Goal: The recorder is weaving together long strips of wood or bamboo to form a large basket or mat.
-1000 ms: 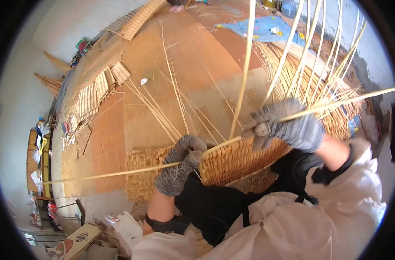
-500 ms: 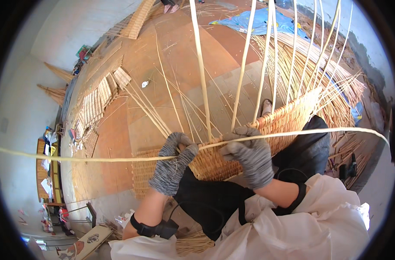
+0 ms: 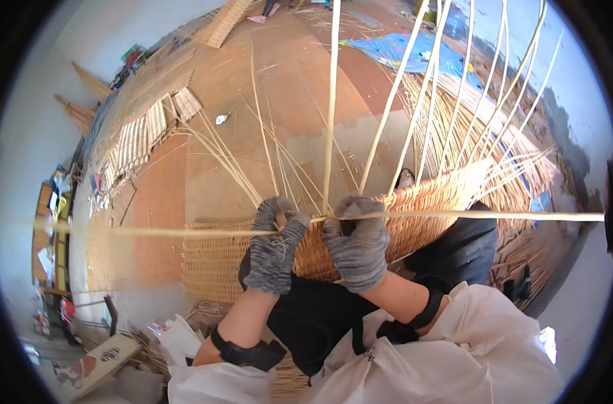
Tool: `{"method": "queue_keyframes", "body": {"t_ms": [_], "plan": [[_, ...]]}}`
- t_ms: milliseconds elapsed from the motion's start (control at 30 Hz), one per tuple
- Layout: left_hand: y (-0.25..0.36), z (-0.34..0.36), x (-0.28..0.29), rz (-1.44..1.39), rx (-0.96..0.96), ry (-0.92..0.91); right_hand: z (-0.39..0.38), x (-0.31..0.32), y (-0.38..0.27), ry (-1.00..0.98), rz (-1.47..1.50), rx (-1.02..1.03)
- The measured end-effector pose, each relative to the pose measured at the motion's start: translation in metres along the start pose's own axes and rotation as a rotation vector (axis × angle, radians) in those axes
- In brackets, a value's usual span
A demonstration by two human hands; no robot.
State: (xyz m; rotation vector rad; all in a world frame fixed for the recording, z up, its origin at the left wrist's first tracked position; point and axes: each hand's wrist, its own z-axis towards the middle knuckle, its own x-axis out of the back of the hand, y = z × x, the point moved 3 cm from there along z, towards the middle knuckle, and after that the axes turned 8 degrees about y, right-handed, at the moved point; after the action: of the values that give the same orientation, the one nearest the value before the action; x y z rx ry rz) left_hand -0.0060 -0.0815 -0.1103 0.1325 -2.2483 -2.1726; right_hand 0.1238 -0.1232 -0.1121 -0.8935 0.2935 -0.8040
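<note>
My left hand [image 3: 277, 246], in a grey knitted glove, is closed around a long pale wicker rod [image 3: 495, 215]. Just to its right, my gloved right hand [image 3: 357, 242] grips the same rod, thumb and fingers pinched together. The rod runs nearly level across the view, beyond both hands. Beneath them, a woven wicker piece [image 3: 421, 205] rests against my legs, its top edge at the level of my fingers. Tall bare stakes rise from that edge, and one upright stake [image 3: 331, 108] stands in the gap between my hands.
A flat woven section [image 3: 215, 259] extends to the left. Loose rods [image 3: 229, 165] lie on the brown floor beyond it. A big bundle of rods [image 3: 448, 108] lies at the far right beside a blue cloth [image 3: 414, 50]. Woven strips [image 3: 134, 138] sit at the left.
My right hand has come closer to my left, beside the upright stake. The rod's right part, which was curving downward at its end, now runs straighter. The view has shifted somewhat.
</note>
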Motion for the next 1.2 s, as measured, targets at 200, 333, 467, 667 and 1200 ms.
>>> {"method": "queue_keyframes", "body": {"t_ms": [200,333,467,667,1200], "plan": [[-0.040,0.010,0.014,-0.034,-0.043,0.042,0.067,0.015,0.003,-0.555,0.374,-0.002],[-0.065,0.000,0.024,-0.036,0.027,0.040,0.094,-0.064,-0.006,-1.173,-0.829,-0.113],[-0.060,-0.024,0.037,-0.074,0.023,0.074,0.063,-0.121,0.046,-1.669,-0.697,-0.541],[-0.045,-0.019,0.041,0.055,-0.011,-0.075,0.054,-0.145,0.061,-1.815,-0.346,-0.624],[-0.031,-0.002,0.049,0.474,-0.096,-0.528,0.034,-0.164,0.077,-1.855,-0.350,-0.424]]}}
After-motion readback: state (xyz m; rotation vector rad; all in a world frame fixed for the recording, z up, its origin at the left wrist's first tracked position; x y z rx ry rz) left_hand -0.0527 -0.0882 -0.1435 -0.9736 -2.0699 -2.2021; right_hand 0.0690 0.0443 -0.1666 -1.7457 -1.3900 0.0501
